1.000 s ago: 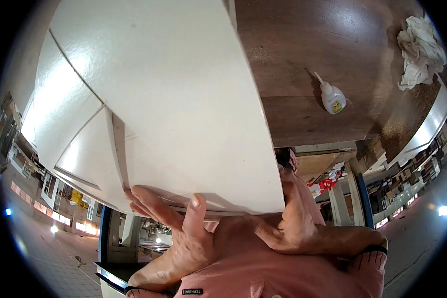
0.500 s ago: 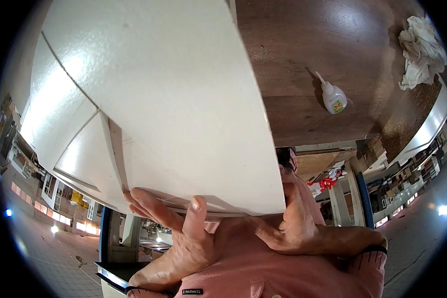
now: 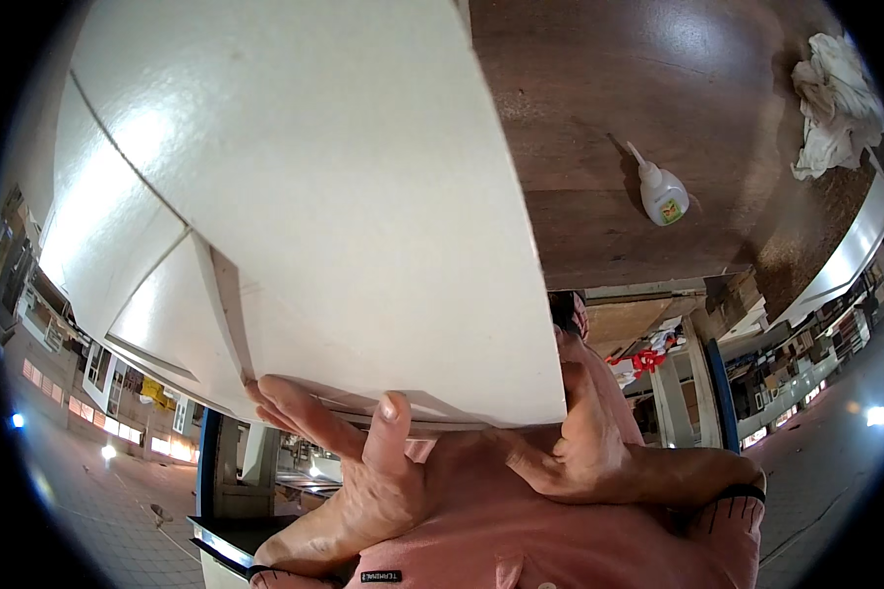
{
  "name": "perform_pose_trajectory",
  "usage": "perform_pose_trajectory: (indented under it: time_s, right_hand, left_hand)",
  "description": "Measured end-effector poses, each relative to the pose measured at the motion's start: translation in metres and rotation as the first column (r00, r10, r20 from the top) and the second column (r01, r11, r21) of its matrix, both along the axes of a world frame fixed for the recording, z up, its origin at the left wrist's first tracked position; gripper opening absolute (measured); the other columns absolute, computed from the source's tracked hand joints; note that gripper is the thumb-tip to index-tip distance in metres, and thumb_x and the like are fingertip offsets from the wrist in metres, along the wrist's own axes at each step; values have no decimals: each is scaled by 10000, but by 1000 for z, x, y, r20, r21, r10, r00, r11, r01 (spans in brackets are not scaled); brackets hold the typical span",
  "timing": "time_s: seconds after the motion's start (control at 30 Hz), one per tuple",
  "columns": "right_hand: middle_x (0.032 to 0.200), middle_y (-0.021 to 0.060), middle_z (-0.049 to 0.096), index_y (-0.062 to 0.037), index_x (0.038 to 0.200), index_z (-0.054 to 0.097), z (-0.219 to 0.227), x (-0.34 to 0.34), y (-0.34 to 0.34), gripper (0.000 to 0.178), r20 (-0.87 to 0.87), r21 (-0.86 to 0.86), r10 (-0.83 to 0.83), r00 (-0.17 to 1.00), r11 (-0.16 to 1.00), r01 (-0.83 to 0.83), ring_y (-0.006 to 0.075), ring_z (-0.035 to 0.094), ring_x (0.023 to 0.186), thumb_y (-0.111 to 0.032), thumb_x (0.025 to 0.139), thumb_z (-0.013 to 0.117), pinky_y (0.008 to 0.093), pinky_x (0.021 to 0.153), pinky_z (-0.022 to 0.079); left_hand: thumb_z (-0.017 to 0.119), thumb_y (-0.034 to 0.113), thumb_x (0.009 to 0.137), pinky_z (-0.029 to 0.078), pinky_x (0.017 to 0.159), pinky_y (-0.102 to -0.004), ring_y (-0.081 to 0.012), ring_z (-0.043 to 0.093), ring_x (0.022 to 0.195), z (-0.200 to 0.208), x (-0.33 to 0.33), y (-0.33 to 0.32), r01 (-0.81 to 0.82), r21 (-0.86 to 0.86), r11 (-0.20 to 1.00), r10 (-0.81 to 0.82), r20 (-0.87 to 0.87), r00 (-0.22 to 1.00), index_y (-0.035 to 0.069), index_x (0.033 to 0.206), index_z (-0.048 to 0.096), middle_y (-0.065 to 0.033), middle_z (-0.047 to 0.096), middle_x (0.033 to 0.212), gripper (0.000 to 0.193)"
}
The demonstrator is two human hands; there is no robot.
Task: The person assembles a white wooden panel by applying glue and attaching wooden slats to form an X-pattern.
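Observation:
A large white glossy panel (image 3: 383,216) spans the left and middle of the head view. Grooves or joints cross its left side, next to a narrow triangular shadow. At its near edge is my left hand (image 3: 368,466), thumb up and fingers stretched out against the edge. My right hand (image 3: 584,447) is closed around the panel's near right corner, thumb below the edge; some of its fingers are partly hidden by the panel. A white squeeze bottle (image 3: 664,194) with a thin nozzle lies to the right of the panel.
Under the bottle is a brown wooden tabletop (image 3: 599,108). A crumpled white cloth (image 3: 837,108) lies at the far right, near brown sawdust-like debris (image 3: 810,236). Blue uprights (image 3: 725,393) and a red item (image 3: 648,363) show below the table; workshop clutter lines both sides.
The panel has shifted very slightly, its far part a little to the left. Both hands keep nearly the same place on it.

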State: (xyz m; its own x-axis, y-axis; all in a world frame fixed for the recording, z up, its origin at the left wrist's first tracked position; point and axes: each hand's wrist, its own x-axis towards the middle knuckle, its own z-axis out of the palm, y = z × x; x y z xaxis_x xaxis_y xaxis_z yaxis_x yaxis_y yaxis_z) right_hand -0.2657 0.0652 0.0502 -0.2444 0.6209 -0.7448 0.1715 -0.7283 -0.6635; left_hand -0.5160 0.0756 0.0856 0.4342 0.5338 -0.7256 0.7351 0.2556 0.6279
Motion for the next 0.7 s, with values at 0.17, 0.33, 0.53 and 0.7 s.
perform_pose_trajectory:
  time_s: [0.17, 0.33, 0.53, 0.7]
  right_hand:
    - [1387, 195, 477, 15, 1426, 428, -1, 0, -3, 726, -10, -7, 0, 1000, 1000, 0, 317, 518, 1269, -51, 837, 847, 448, 1051, 435]
    - [1273, 313, 609, 31, 1435, 488, 0, -4, -9, 727, 81, 25, -52, 995, 998, 50, 503, 624, 1175, -201, 844, 841, 540, 1007, 508]
    - [1389, 202, 493, 18, 1438, 440, 0, -1, -2, 746, 14, 39, -26, 1000, 999, 26, 348, 518, 1287, -55, 826, 860, 475, 1069, 421]
    - [1331, 257, 554, 26, 1431, 471, -2, -2, -4, 720, 29, 38, -16, 999, 999, 15, 427, 573, 1226, -148, 845, 851, 508, 1038, 463]
  left_hand:
    - [745, 75, 987, 463, 1070, -579, -446, 448, 1383, 0, 3, 3, 37, 56, 998, -35, -39, 999, 172, 1661, -108, -370, 86, 1594, 1091]
    - [742, 96, 996, 467, 1065, -583, -438, 534, 1308, 2, 6, 2, 119, 106, 987, -108, -104, 989, 172, 1660, -113, -350, 239, 1559, 1085]
    - [743, 93, 996, 469, 1068, -579, -419, 518, 1332, 1, 9, 6, 95, 82, 992, -89, -74, 993, 179, 1658, -122, -353, 222, 1574, 1092]
    - [740, 104, 997, 467, 1069, -574, -454, 425, 1410, 1, 24, 25, 207, 203, 957, -156, -241, 958, 150, 1659, -123, -412, -6, 1610, 1089]
